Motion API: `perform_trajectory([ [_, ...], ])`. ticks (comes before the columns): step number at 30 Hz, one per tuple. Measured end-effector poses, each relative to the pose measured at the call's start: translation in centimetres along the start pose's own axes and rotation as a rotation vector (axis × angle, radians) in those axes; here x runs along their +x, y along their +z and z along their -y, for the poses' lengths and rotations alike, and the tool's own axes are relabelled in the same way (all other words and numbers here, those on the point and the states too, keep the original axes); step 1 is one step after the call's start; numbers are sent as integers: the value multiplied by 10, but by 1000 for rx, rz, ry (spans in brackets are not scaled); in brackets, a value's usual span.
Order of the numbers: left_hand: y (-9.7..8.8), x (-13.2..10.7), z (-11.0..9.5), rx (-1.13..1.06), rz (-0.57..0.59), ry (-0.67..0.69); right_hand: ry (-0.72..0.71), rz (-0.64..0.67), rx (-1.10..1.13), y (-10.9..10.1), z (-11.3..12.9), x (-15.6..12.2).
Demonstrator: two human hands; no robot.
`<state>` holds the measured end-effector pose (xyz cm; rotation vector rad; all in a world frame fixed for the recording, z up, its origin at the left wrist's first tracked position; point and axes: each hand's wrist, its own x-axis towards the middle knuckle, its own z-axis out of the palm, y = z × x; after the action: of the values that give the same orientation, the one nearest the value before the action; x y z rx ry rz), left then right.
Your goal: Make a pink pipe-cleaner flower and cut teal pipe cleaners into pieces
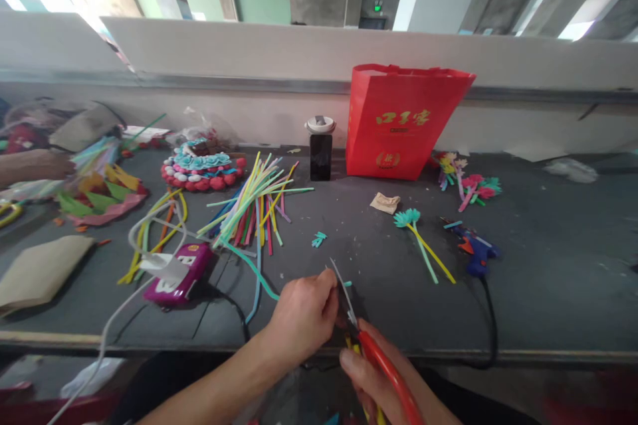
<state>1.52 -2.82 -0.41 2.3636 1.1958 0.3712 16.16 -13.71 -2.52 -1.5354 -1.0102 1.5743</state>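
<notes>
My left hand [305, 311] is closed on a teal pipe cleaner [259, 275], whose long end trails back toward the bundle. A short teal tip sticks out past the blades of the scissors [393, 378]. Those scissors have red and yellow handles, and my right hand [373, 382] is wrapped around them. The blades stand slightly apart beside my left fingertips; the exact contact with the stem is hard to see. Just beyond lie several short teal cut pieces [319, 239]. A teal flower [409, 218] with one green and one yellow stem rests to the right.
A bundle of coloured pipe cleaners [254, 206] lies left of centre, behind a purple power strip [182, 272] with a white plug and cables. A blue glue gun [478, 254] sits right. Behind stand a phone [320, 156] and red bag [403, 123]. Another person's arm [32, 166] reaches in left.
</notes>
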Motion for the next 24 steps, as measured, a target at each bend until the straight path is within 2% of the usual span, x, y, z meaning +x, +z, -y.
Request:
perform_trajectory([
  [4,-2,2,0,52,7,-6,125,15,163,6,-1,4],
  [9,-10,5,4,-5,32,-24,236,10,336,5,-1,6],
  [12,-13,6,7,-50,26,-30,225,-1,338,1,-2,6],
  [16,-11,5,6,-59,31,-27,171,79,290,-2,-2,8],
  [24,-6,5,4,-96,52,-31,235,87,304,-1,-3,8],
])
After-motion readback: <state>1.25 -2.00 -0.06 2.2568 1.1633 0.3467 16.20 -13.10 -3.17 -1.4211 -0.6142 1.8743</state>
